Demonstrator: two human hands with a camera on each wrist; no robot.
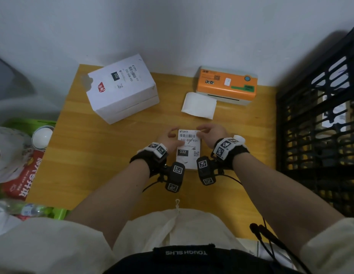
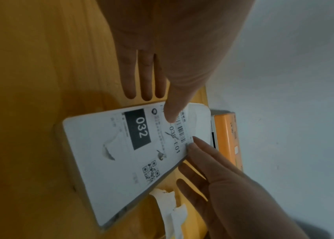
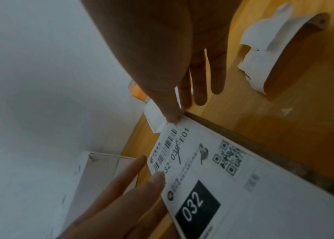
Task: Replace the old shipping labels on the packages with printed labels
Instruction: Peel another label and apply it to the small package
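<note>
- On the left of the table (image 1: 77,155) sits a big white box (image 1: 122,89). It has a label (image 1: 125,76) on top with "032" on it. Whether that label is old or new cannot be told.
- The left hand (image 1: 169,140) rests on the flat pack (image 1: 189,149) in the middle. Its fingers are straight, and one fingertip (image 2: 171,116) presses down on the sticker (image 2: 151,137) near the bar code.
- The pack lies flat on the table, close to the person. Its sticker says "032" and has pen marks across the number line, so it looks like the old one. It is still stuck on.
- The right hand (image 1: 210,133) is at the far right corner of the pack. Its thumb and finger (image 3: 171,116) pinch the corner of the sticker, likely to peel it up.
- A torn strip of white paper (image 3: 268,53) curls on the table to the right of the pack.
- Farther back lies a blank white sheet (image 1: 199,104), just in front of the orange printer (image 1: 227,84).
- So the job looks to be early for this pack: the old sticker must come off, then a new one must go on.
</note>
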